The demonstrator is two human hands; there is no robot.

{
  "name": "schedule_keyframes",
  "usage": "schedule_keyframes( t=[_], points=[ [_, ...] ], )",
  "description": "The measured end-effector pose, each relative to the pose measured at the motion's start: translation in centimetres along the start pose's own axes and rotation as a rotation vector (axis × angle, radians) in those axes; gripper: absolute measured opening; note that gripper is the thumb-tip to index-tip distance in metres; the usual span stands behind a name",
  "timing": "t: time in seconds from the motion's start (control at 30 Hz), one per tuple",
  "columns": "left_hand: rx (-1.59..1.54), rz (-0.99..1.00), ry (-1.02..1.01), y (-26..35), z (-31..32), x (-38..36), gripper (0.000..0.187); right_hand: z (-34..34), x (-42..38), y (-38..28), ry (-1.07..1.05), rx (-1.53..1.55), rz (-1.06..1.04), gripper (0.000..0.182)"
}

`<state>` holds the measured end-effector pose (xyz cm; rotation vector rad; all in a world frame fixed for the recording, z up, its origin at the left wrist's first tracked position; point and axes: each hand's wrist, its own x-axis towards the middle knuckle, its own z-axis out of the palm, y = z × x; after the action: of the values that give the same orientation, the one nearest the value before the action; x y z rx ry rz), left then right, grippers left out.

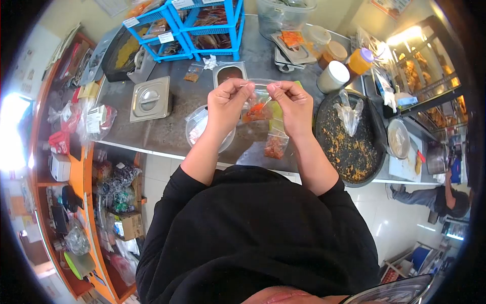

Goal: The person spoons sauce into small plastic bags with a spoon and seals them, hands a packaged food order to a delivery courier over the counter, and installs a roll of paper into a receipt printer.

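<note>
A small clear plastic bag with orange-red food in its bottom hangs between my hands, above the metal table. My left hand pinches one top corner of it, thumb against fingers. At the other top corner, my right hand is closed in the same kind of pinch. Beneath my right hand lies another small bag with reddish-brown contents, beside a yellow-green strip. A clear bowl with something white in it stands partly behind my left forearm. Just beyond my hands is a metal pan of dark red sauce.
A metal lid lies left. Blue tiered baskets of packets stand at the back. To the right are a white-lidded jar and a large black pan with crumbs. Another person is at far right.
</note>
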<state>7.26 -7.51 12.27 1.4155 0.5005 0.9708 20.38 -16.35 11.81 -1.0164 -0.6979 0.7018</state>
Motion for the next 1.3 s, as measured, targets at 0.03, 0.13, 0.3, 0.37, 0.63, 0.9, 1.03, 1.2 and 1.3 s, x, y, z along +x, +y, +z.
schedule_keyframes(
  t=[0.03,0.13,0.3,0.37,0.63,0.9,1.03,1.2,1.3],
  points=[
    [-0.018,-0.016,-0.023,-0.1,0.2,-0.1,0.012,-0.3,-0.2,-0.5,-0.003,-0.027,0.022,0.011],
    [-0.035,-0.07,-0.087,-0.5,1.0,-0.6,0.01,-1.6,-1.3,-1.0,-0.048,-0.134,0.094,0.012],
    [0.014,-0.129,-0.203,-2.2,1.9,-2.6,0.009,-3.7,-3.8,-0.2,-0.058,-0.236,0.128,0.012],
    [0.073,-0.245,-0.252,-3.1,1.7,-3.8,0.012,-4.6,-5.2,-0.2,-0.03,-0.274,0.194,0.012],
    [0.197,-0.293,-0.279,-4.3,-1.4,-6.2,0.048,-9.9,-9.0,8.2,-0.036,-0.659,0.569,0.018],
    [0.196,-0.162,0.077,-2.1,-11.9,-9.8,0.034,-9.7,-4.4,6.8,-0.03,-1.244,0.322,0.028],
    [0.197,-0.218,0.296,0.6,-18.6,-13.7,0.033,-10.2,-0.3,11.1,-0.04,-1.364,0.055,0.034],
    [0.314,-0.189,0.501,4.8,-29.0,-21.3,0.031,-12.1,3.0,14.6,-0.199,-1.562,0.269,0.025],
    [0.34,-0.175,0.642,5.4,-36.4,-27.2,0.029,-11.4,3.2,14.6,-0.213,-1.888,0.18,0.027]
  ],
)
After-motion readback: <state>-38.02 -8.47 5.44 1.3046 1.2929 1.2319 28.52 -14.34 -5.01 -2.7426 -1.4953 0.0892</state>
